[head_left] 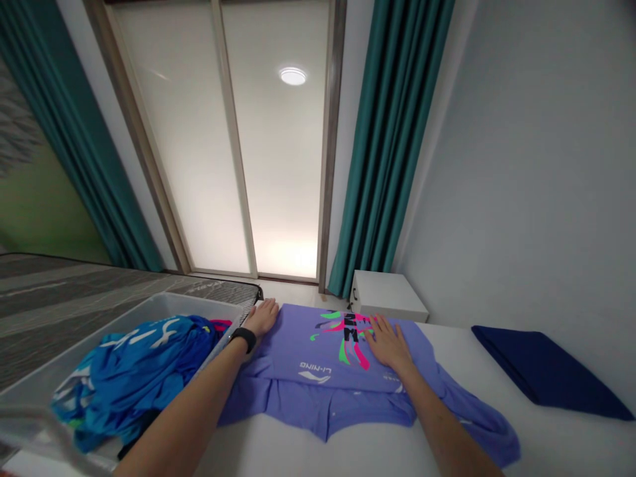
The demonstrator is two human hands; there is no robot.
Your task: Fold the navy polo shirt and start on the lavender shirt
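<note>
A purple T-shirt (298, 344) with white lettering and a pink, green and black print lies spread on the white table, its collar toward me. My right hand (390, 341) rests flat on the shirt beside the colourful print, fingers stretched out. At the shirt's left far corner lies my left hand (262, 318), palm down with fingers extended, a black band on its wrist; whether it touches the fabric or only the table edge is hard to tell. One sleeve hangs out toward the lower right, partly behind my right forearm.
On the left stands a translucent plastic bin (169, 301) with a heap of blue clothes (149, 358). A folded navy cloth (546, 368) lies on the white table (278, 450) at the right. Beyond are a white cabinet (387, 291), teal curtains (392, 132) and a sliding glass door (278, 165).
</note>
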